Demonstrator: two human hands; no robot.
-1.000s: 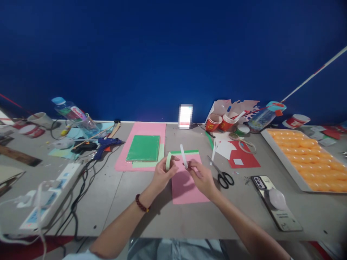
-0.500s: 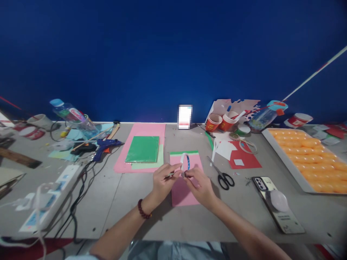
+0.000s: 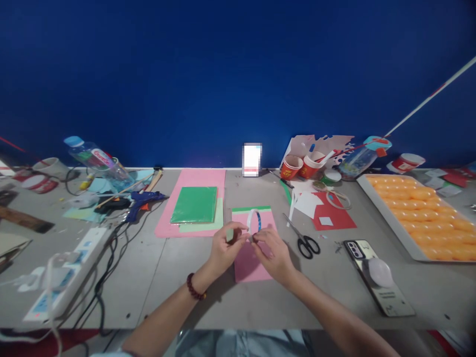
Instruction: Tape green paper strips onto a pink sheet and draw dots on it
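A thin ring [image 3: 255,221], white outside with a blue-printed inner face, looks like a nearly used-up roll of tape. It stands upright between my hands, above a pink sheet [image 3: 253,258] with a green strip along its far edge. My right hand [image 3: 273,250] is closed, its thumb and fingers pinching the ring's lower edge. Closed from the other side, my left hand [image 3: 225,250] has thumb and index tips against the ring's lower left. A small pale green patch [image 3: 229,234] shows between that thumb and index finger. The exact contact points are partly hidden by the fingers.
Black-handled scissors [image 3: 308,246] lie right of the pink sheet, with a phone [image 3: 379,280] farther right. A green packet [image 3: 194,205] rests on pink sheets at left. Beyond it are a blue glue gun [image 3: 143,202], a power strip [image 3: 67,272] and cables. An orange-filled tray [image 3: 390,238] stands right.
My left index finger has lifted from the thumb, widening the gap where the pale green patch shows. The ring and right hand stay nearly in place; the whole view shifts slightly.
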